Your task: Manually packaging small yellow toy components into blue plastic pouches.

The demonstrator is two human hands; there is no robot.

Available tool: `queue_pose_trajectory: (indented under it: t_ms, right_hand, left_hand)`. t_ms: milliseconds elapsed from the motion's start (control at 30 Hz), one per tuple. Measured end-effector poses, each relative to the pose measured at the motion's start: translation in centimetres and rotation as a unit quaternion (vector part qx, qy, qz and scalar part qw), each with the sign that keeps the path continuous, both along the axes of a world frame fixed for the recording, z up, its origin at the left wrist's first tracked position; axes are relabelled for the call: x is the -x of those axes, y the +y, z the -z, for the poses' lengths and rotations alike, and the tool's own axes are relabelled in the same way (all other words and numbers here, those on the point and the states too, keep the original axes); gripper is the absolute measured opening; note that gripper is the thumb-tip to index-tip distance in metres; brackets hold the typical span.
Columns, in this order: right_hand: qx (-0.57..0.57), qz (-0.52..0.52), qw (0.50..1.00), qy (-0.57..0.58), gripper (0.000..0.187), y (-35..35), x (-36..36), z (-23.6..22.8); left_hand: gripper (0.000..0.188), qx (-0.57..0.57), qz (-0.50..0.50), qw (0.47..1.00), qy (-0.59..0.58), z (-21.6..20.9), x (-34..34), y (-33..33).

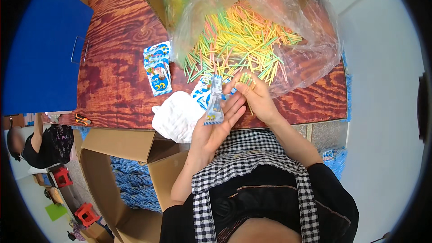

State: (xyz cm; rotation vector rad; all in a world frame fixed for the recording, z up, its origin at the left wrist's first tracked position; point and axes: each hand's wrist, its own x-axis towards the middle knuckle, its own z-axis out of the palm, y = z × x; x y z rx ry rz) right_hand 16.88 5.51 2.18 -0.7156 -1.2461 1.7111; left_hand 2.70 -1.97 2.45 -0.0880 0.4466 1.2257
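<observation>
My left hand [215, 133] has its palm up and fingers stretched out, holding a small clear and blue-printed packet [215, 96] upright along the thumb side. Between the fingers and thumb of my right hand [262, 103] is a small bunch of thin sticks [246, 80], mostly yellow-green, close beside the packet. Just beyond both hands spreads a large heap of thin pastel sticks [238, 33] in yellow, green and pink, lying in a clear plastic bag [321, 31]. More blue and white packets [201, 93] lie partly hidden behind my left hand.
Overlapping blue and white packets [158, 74] lie on the red wood-grain table [117, 63]. A crumpled white bag [177, 117] sits at its near edge. An open cardboard box [119, 144] stands below, left. A blue panel [45, 49] rises at left; another person [49, 144] sits beyond.
</observation>
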Motion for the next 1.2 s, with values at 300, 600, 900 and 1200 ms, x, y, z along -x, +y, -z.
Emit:
queue_pose_trajectory:
  t_ms: [300, 600, 900, 1200]
  right_hand:
    - [-0.043, -0.021, 0.997, -0.056, 0.013, -0.6, -0.4, 0.5]
    - [-0.051, -0.034, 0.996, -0.062, 0.012, -1.2, -0.1, -0.1]
    - [-0.055, -0.075, 0.996, -0.008, 0.049, -1.8, -0.4, 1.0]
    - [-0.163, -0.040, 0.976, -0.135, 0.011, -0.8, -0.3, 0.2]
  left_hand:
    - [0.032, -0.011, -0.015, 0.998, 0.058, 1.1, 1.2, -0.9]
    - [0.006, -0.378, -0.050, 0.551, 0.743, -4.4, 3.1, -1.1]
    - [0.008, -0.481, 0.034, 0.358, 0.800, -4.0, 1.1, 0.4]
    - [0.005, -0.317, -0.092, 0.614, 0.717, -3.3, 4.8, -1.4]
